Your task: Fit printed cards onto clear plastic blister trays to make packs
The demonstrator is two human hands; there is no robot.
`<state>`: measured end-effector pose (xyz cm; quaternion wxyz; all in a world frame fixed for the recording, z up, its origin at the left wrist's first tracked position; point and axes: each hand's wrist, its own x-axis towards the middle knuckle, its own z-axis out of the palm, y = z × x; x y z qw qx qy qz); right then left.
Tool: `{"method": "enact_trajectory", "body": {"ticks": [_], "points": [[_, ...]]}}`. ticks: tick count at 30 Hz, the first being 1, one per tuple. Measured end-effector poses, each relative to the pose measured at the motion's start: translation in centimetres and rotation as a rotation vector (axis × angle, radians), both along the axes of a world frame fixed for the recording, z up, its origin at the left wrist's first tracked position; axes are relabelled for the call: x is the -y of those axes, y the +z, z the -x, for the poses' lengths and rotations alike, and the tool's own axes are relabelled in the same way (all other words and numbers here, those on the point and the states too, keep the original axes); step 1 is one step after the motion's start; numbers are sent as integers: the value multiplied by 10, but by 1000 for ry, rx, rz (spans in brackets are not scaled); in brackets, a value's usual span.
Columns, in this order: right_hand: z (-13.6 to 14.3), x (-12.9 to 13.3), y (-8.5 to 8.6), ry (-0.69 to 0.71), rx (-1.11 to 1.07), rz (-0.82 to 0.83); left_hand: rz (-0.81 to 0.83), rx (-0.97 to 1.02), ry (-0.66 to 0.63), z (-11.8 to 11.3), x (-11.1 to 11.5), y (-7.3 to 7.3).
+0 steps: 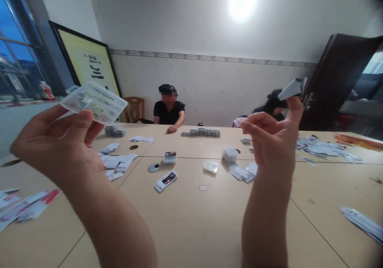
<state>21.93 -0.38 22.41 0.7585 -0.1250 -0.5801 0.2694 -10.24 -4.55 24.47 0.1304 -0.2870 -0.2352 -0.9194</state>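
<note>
Raised at the left, my left hand (72,134) grips a clear plastic compartment box (95,101) between thumb and fingers. Pale, thin pieces show through its see-through wall; what they are I cannot make out. My right hand (273,136) is lifted on the other side, holding a small white card (290,90) with a dark edge at a raised fingertip. Its other fingers are bent together. Below and between the hands, a stack of printed cards (166,181) lies on the table (185,228), with another clear box (210,167) to its right.
Clear boxes (229,154) and white cards (243,173) lie near my right forearm. More paper piles (119,163) are at the left and a large heap (326,148) at the right. A row of small packs (202,132) lines the far side. Two people sit across.
</note>
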Motion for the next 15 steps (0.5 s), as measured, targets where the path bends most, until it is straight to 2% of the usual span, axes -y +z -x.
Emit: {"method": "enact_trajectory", "body": {"ticks": [4, 10, 13, 15], "points": [[0, 1, 0, 8, 36, -4, 55, 18, -8, 2, -2, -1], [16, 20, 1, 66, 39, -46, 109, 20, -31, 3, -6, -3], [23, 21, -1, 42, 109, -44, 141, 32, -28, -1, -4, -2], [24, 14, -3, -22, 110, 21, 168, 53, -17, -4, -2, -1]]}}
